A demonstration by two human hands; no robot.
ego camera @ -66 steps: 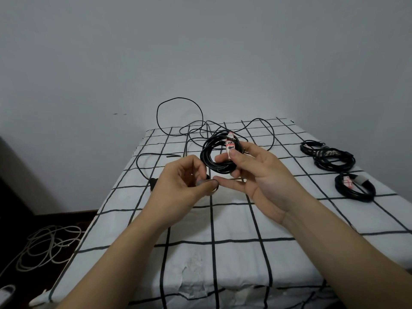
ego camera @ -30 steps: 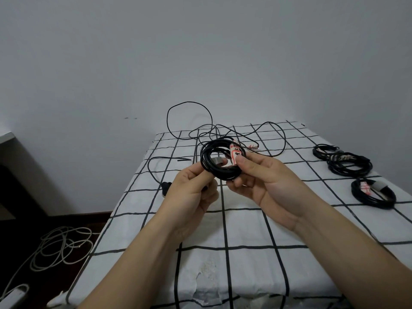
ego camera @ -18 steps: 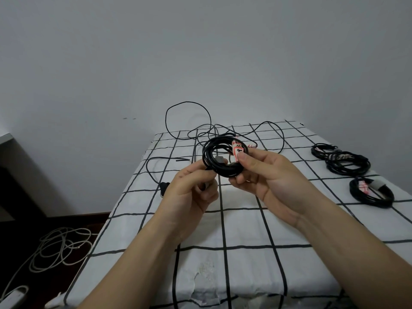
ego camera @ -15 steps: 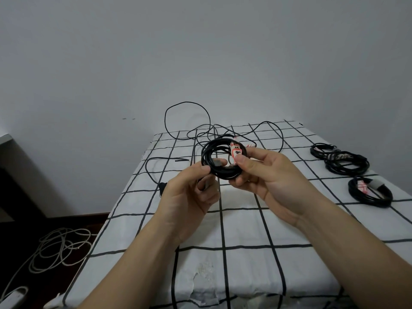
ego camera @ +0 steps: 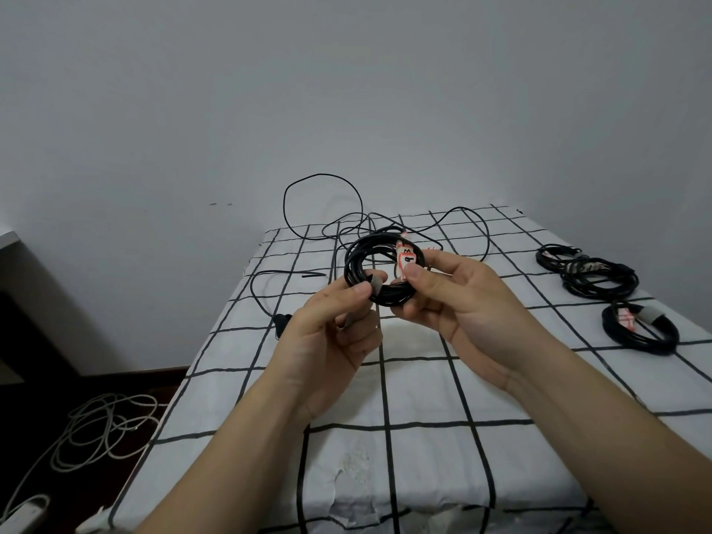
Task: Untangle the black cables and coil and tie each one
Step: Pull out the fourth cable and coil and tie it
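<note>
Head view. We log both hands raised above the middle of the table [ego camera: 385, 398], which wears a white cloth with a black grid.

- Coiled black cable [ego camera: 356, 264]: held between the two hands, off the cloth, and bearing a red-and-white label [ego camera: 405, 258].
- Right hand [ego camera: 458, 302]: grips the coil, thumb pressed on the label and fingers curled beneath.
- Left hand [ego camera: 327, 333]: thumb and forefinger pinch a grey strap [ego camera: 375, 285] against the near side of the coil. The other fingers are curled.
- Loose black cable [ego camera: 323, 174]: sprawls over the table's far end, with one loop standing against the wall.
- Three tied coils [ego camera: 599, 281] lie along the table's right side.
- White cable [ego camera: 104, 429]: heaped on the floor left of the table.
</note>
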